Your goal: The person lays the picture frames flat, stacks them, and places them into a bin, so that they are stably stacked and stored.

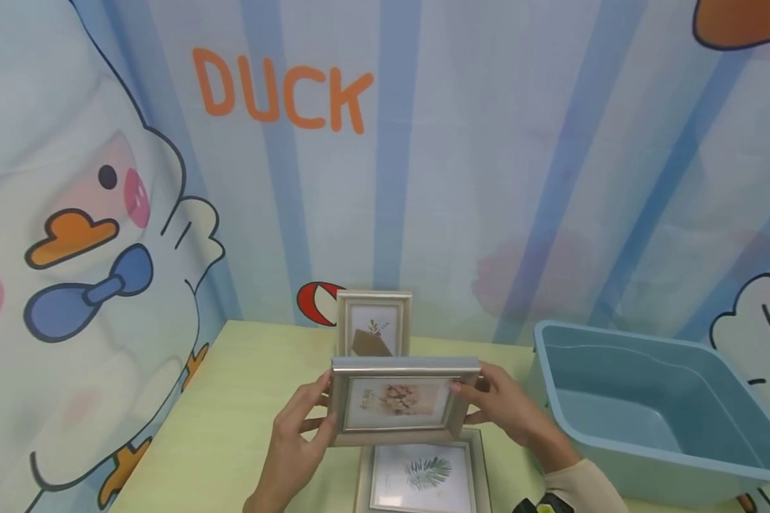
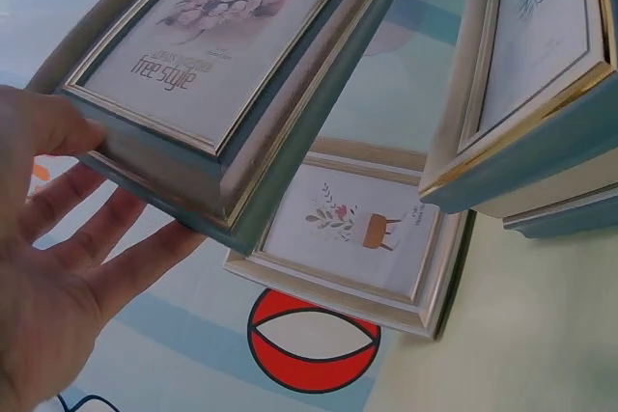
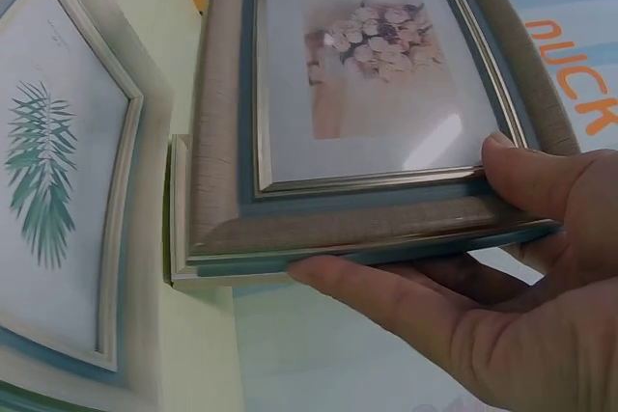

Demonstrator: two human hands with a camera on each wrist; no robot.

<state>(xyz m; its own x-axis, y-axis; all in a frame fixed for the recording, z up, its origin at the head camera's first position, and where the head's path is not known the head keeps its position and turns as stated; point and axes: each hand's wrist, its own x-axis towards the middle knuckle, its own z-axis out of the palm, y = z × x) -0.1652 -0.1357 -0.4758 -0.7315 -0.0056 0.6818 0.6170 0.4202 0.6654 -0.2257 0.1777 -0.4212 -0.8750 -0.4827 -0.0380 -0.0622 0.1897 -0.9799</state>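
Two hands: we find the left hand [image 1: 295, 434] at 9 o'clock and the right hand [image 1: 505, 407] at 3 o'clock of the flower-print frame [image 1: 398, 404].
Left grip: clamped on the frame's side, thumb to the front, fingers behind.
Right grip: clamped on the opposite side, thumb on the front, fingers beneath.
Flower-print frame: held up sideways, well apart from the table [image 1: 231, 406], its print facing us.
Leaf-print frame [image 1: 423, 476]: face up towards 6 o'clock, its far edge partly covered.
Plant-print frame [image 1: 373, 324]: standing at 11 o'clock, its lower part hidden from our head view.
Blue tub [image 1: 635, 374]: 3 o'clock, beyond the right hand.
Backdrop [image 1: 488, 142]: striped, lettered "DUCK" at 11 o'clock.
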